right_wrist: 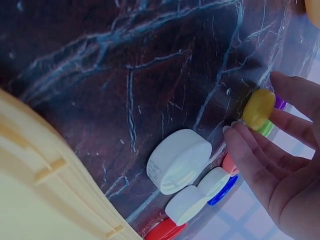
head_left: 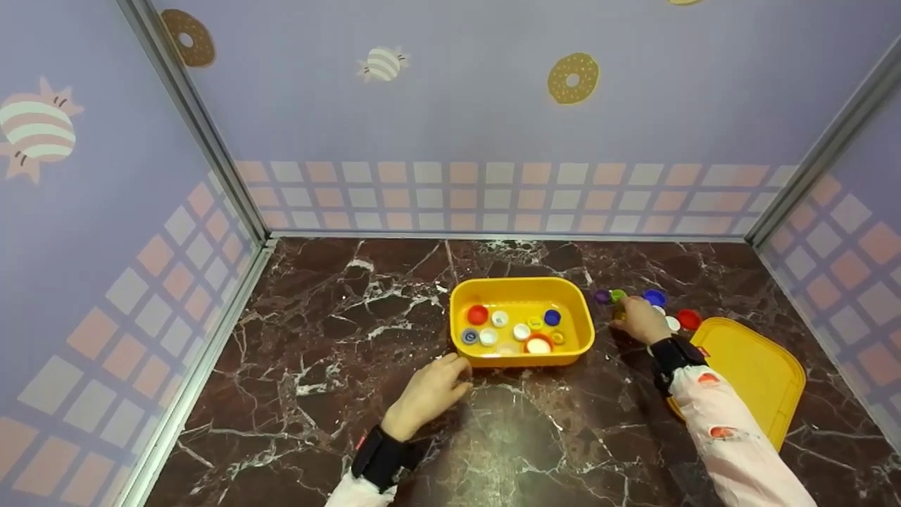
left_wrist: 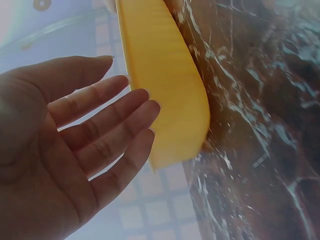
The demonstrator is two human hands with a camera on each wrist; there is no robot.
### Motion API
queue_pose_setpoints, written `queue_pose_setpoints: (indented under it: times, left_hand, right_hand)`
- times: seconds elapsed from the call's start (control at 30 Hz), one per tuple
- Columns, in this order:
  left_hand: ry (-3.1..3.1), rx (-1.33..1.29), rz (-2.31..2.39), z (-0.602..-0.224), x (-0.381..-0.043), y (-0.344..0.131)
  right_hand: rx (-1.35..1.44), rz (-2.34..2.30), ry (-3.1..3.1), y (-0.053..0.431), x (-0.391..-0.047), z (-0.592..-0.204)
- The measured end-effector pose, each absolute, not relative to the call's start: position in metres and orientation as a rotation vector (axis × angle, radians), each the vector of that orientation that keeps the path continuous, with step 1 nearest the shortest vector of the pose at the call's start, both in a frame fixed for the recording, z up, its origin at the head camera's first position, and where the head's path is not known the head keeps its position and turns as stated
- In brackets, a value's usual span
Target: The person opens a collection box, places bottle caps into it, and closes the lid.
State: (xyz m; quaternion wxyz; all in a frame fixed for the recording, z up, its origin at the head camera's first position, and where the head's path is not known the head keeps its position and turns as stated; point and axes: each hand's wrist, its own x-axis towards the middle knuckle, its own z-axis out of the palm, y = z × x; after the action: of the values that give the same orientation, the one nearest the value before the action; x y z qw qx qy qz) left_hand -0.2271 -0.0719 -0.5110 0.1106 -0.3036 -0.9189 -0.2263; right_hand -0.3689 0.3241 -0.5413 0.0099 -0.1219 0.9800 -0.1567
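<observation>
A yellow plastic box holds several bottle caps, among them a red cap, a dark blue cap and some white ones. Close to its front left corner is my left hand, fingers loosely bent and palm bare; in the left wrist view the fingertips overlap the box wall. To the right of the box, my right hand pinches a yellow cap between thumb and index finger. Around that hand lie a purple cap, a green cap and a blue cap.
A yellow lid lies under the right forearm. Between it and the right hand are a red cap, a large white cap and smaller white caps. Patterned panels enclose the dark marbled table at the back and both sides.
</observation>
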Motion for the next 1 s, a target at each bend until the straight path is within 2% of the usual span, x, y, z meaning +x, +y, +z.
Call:
queue_pose_setpoints:
  times: [0.23, 0.43, 0.5, 0.67, 1.0]
  left_hand:
    - [-2.721, -0.806, -0.729, -0.515, -0.225, -0.083]
    - [-2.730, -0.763, -0.760, -0.518, -0.224, -0.090]
    - [-2.733, -0.749, -0.763, -0.519, -0.223, -0.093]
    - [-2.728, -0.732, -0.755, -0.523, -0.223, -0.098]
    - [-2.720, -0.719, -0.778, -0.522, -0.223, -0.100]
  right_hand:
    - [-0.433, -0.489, 3.094, 0.323, -0.369, -0.543]
    - [-0.623, -0.569, 3.107, 0.324, -0.371, -0.546]
    - [-0.591, -0.593, 3.090, 0.324, -0.371, -0.544]
    - [-0.429, -0.653, 3.128, 0.319, -0.370, -0.528]
    - [-0.582, -0.851, 3.221, 0.280, -0.378, -0.488]
